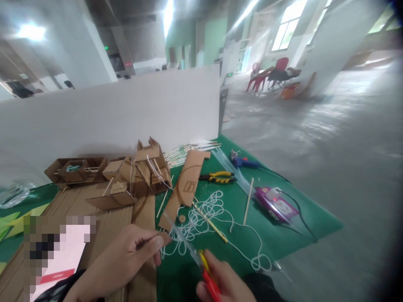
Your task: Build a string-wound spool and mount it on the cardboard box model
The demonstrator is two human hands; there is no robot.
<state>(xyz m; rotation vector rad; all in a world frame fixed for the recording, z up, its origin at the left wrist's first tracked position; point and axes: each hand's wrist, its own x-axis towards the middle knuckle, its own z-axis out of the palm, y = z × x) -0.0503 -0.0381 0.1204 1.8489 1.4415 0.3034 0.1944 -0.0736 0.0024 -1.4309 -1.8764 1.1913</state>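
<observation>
My right hand [225, 279] is wrapped around the red and yellow handle of a utility knife [207, 268]. Its long, thin blade points up and to the left, over a tangle of white string [208, 214]. My left hand [132, 251] is pinched closed beside the blade's left side, thumb against fingers; whatever lies between the fingertips is too small to make out. Just beyond both hands lie a small round cardboard disc [181, 218], a long strip of cardboard [189, 176] and a yellow stick [210, 223].
Cardboard constructions [151, 167] with sticks stand at the back left on cardboard sheets. Yellow-black pliers [218, 177], a blue glue gun [245, 162], clear glue sticks [231, 167] and a purple power strip [275, 205] lie right on the green table. A white partition [110, 117] stands behind.
</observation>
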